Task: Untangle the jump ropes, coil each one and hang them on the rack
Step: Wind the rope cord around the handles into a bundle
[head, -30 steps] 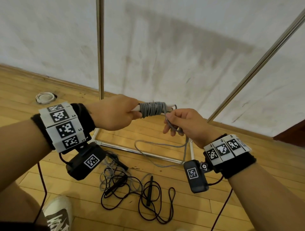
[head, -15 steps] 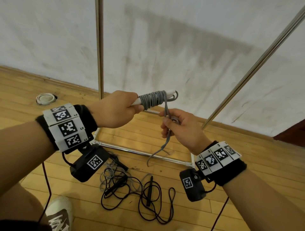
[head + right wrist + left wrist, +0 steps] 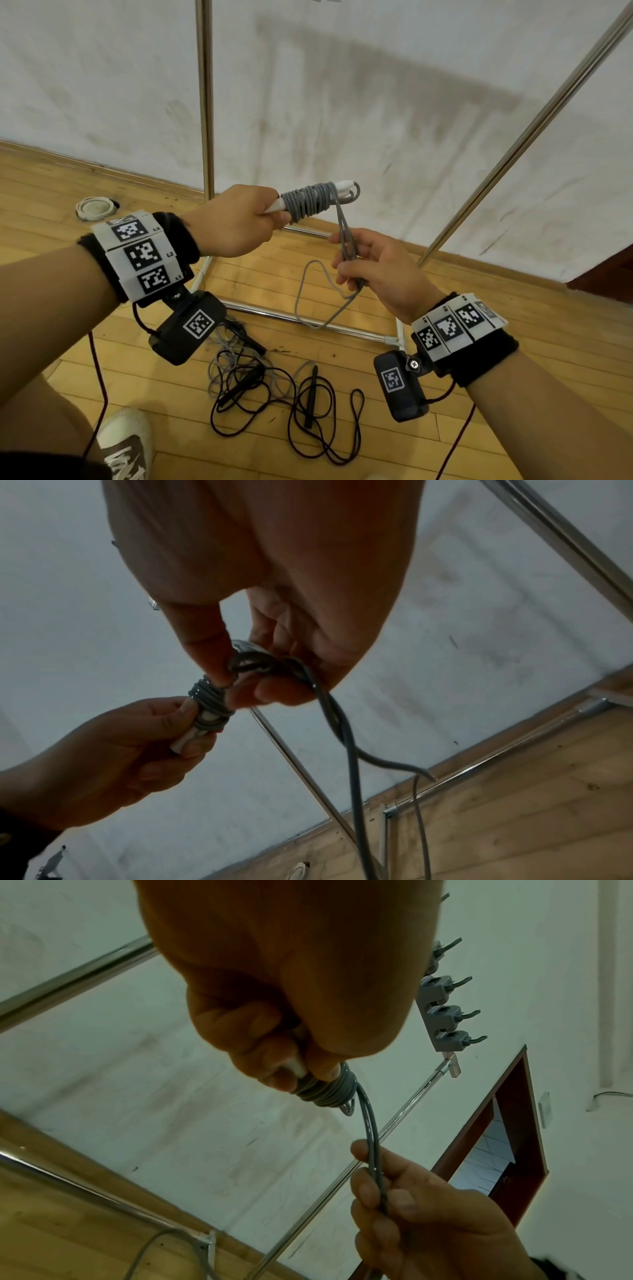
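The grey jump rope [image 3: 310,204] is being held up in front of the person, its smooth rubbery cord wound in tight, even turns around a pair of slim white handles [image 3: 343,186] that are poking out of the coil at both ends. The left hand [image 3: 236,221] is gripping the near end of those handles, fingers curled firmly round them, thumb pressing against the first turns of cord. Two strands are dropping from the far end of the coil into the right hand [image 3: 380,265], which is pinching them between thumb and curled fingers, just below and beside the coil; the loose remainder is hanging from there in a slack loop toward the floor. Below the hands, a black jump rope [image 3: 308,407] is lying in a loose tangle on the wooden floorboards, its thin cord looping over itself around two dark stick-like handles, with some paler grey cord mixed in at its left side. The rack [image 3: 205,96] is standing behind, made of shiny round metal tubes, with its base frame resting on the floor against a scuffed white wall. A grey strip of hooks [image 3: 445,1010] is showing in the left wrist view. Both wrists are wearing black bands with white square-patterned marker tags; no readable words are showing anywhere.
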`<state>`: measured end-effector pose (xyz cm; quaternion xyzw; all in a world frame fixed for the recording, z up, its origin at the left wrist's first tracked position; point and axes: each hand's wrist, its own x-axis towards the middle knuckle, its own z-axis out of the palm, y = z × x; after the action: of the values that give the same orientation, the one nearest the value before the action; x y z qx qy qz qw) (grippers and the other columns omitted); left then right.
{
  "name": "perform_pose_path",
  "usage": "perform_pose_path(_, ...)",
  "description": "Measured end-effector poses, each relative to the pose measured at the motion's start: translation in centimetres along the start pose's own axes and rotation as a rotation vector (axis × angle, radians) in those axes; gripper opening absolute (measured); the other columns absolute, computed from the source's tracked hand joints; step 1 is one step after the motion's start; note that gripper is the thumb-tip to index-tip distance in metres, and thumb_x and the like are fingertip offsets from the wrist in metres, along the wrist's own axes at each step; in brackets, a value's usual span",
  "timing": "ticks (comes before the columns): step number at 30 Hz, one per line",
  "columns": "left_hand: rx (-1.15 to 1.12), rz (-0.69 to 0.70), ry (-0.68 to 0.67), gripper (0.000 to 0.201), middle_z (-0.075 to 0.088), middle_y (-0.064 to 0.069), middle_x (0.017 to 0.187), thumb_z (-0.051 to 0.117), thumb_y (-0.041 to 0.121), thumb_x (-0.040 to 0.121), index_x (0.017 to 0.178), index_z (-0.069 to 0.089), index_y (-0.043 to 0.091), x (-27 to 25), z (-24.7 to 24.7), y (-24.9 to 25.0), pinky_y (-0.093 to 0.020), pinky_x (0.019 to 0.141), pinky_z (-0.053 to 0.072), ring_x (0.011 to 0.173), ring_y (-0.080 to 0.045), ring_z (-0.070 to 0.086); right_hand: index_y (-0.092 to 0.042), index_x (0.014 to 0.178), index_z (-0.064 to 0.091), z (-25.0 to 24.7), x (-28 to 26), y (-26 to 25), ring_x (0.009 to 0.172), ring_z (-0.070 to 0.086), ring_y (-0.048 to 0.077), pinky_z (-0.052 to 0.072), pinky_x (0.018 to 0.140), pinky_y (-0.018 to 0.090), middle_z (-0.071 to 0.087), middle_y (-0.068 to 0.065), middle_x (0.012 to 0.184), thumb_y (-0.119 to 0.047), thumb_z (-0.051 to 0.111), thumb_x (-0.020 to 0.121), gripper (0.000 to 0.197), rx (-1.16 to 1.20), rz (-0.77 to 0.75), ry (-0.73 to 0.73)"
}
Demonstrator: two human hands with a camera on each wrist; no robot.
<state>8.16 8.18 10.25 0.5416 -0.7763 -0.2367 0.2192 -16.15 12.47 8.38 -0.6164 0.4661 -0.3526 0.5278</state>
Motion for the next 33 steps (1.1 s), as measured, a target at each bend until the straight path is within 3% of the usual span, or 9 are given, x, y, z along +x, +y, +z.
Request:
perform_pose_path(4, -0.004, 0.003, 0.006, 0.022, 0.062, 0.003, 0.07, 0.052, 0.031, 0.1, 0.081, 0.058, 0.02, -0.2, -0.1, 0.2, -0.02, 0.049, 0.039, 0.054, -0.008, 0.055, -0.006, 0.102, 0.064, -0.5, -0.3, -0.1, 0.063, 0.069, 0.028, 0.054, 0.053, 0.031, 0.069, 0.009, 0.074, 0.0, 0.067, 0.088, 0.016, -0.057, 0.089, -0.022)
perform_pose_path(8, -0.038, -0.011, 0.033, 0.026, 0.058, 0.006, 0.063, 0.052, 0.03, 0.1, 0.075, 0.056, 0.023, -0.2, -0.7, 0.2, -0.014, 0.046, 0.035, 0.046, -0.002, 0.052, -0.009, 0.105, 0.064, -0.6, -0.3, 0.3, 0.068, 0.071, 0.032, 0.058, 0.053, 0.035, 0.071, 0.015, 0.082, 0.0, 0.056, 0.096, 0.015, -0.03, 0.087, 0.003)
perform_pose_path(11, -0.069, -0.01, 0.028, 0.028, 0.058, 0.008, 0.06, 0.051, 0.03, 0.1, 0.074, 0.056, 0.023, -0.2, -0.9, 0.4, -0.018, 0.049, 0.037, 0.045, -0.001, 0.051, -0.018, 0.108, 0.063, -0.3, 0.1, 0.9, 0.051, 0.054, 0.017, 0.041, 0.042, 0.021, 0.07, 0.007, 0.082, 0.003, 0.047, 0.097, 0.029, -0.07, 0.038, 0.021)
perform_pose_path(14, -0.094, 0.0, 0.023, 0.029, 0.057, 0.008, 0.059, 0.051, 0.029, 0.101, 0.073, 0.056, 0.023, -0.4, -1.1, 0.8, -0.022, 0.051, 0.038, 0.047, -0.003, 0.05, -0.031, 0.108, 0.068, -0.3, 0.6, 1.1, 0.049, 0.033, 0.005, 0.025, 0.039, 0.016, 0.059, -0.003, 0.069, -0.023, 0.045, 0.1, 0.026, -0.087, 0.07, 0.017)
perform_pose_path(17, -0.131, 0.004, 0.0, 0.027, 0.059, 0.007, 0.062, 0.05, 0.029, 0.101, 0.077, 0.058, 0.019, -0.7, -1.4, 1.0, -0.024, 0.052, 0.041, 0.051, -0.007, 0.052, -0.034, 0.104, 0.071, -0.3, 0.8, 1.1, 0.053, 0.03, 0.005, 0.023, 0.043, 0.018, 0.052, -0.005, 0.07, -0.053, 0.026, 0.103, 0.049, -0.067, 0.062, 0.014)
perform_pose_path(22, -0.235, 0.041, -0.132, 0.02, 0.061, 0.005, 0.064, 0.051, 0.029, 0.101, 0.085, 0.061, 0.019, -1.6, -1.7, 1.4, -0.03, 0.055, 0.046, 0.057, -0.014, 0.055, -0.024, 0.093, 0.069, -0.1, 0.8, 1.7, 0.057, 0.038, 0.008, 0.028, 0.046, 0.019, 0.056, -0.004, 0.071, -0.032, 0.042, 0.105, 0.03, -0.106, 0.037, 0.057)
perform_pose_path(26, -0.224, 0.105, -0.256, 0.019, 0.062, 0.004, 0.065, 0.051, 0.03, 0.1, 0.092, 0.064, 0.018, -2.3, -1.8, 1.7, -0.035, 0.059, 0.048, 0.061, -0.019, 0.056, -0.018, 0.105, 0.07, -0.3, 1.1, 2.3, 0.058, 0.042, 0.01, 0.033, 0.048, 0.021, 0.064, 0.0, 0.077, -0.021, 0.047, 0.104, 0.023, -0.151, 0.013, 0.037)
perform_pose_path(31, -0.202, 0.174, -0.454, 0.021, 0.061, 0.009, 0.064, 0.05, 0.026, 0.101, 0.086, 0.062, 0.033, -2.8, -1.9, 2.0, -0.023, 0.056, 0.045, 0.055, -0.004, 0.052, -0.015, 0.094, 0.07, -1.5, 1.4, 2.9, 0.059, 0.051, 0.017, 0.043, 0.057, 0.028, 0.071, 0.006, 0.08, -0.022, 0.052, 0.101, 0.021, -0.377, -0.038, 0.028)
perform_pose_path(33, -0.156, 0.174, -0.538, 0.02, 0.061, 0.007, 0.064, 0.05, 0.027, 0.101, 0.084, 0.06, 0.028, -2.9, -1.9, 2.0, -0.02, 0.055, 0.044, 0.055, -0.006, 0.052, -0.009, 0.086, 0.069, -2.5, 1.4, 3.0, 0.061, 0.056, 0.026, 0.044, 0.06, 0.034, 0.07, 0.007, 0.073, -0.015, 0.058, 0.096, 0.015, -0.5, -0.049, -0.043)
